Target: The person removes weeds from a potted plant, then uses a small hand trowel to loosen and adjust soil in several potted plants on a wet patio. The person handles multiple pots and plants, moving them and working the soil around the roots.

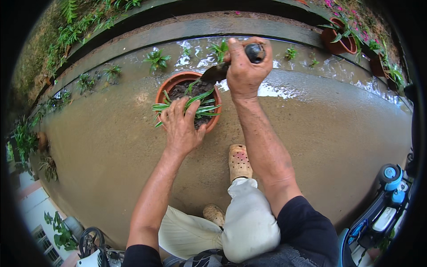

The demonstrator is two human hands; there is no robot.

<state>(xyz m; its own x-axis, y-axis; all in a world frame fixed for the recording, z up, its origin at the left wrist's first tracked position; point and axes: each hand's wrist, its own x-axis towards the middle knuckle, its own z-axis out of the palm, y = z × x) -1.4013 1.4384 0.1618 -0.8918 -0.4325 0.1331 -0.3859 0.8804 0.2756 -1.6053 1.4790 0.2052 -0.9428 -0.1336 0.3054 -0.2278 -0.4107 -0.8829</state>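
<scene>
A round terracotta-coloured pot (218, 96) holds dark, wet soil (178, 89) and a spider plant (204, 108) with white-striped green leaves. My left hand (180, 125) lies over the near left side of the plant, fingers spread against the leaves and thumb apart. My right hand (247, 68) is closed around the handle of a hand trowel (215, 73), whose black rounded butt points up at me. The trowel's soil-darkened blade reaches leftward to the pot's far right rim. Part of the handle is hidden in my fist.
Small plants (157, 60) grow along a water-filled gutter (200, 50) beyond the pot, below a concrete step (217, 28). Potted plants (338, 38) stand far right. A blue and black scooter (373, 213) is at the lower right, another two-wheeler (93, 250) at the lower left. My clogs (239, 162) rest on wet concrete.
</scene>
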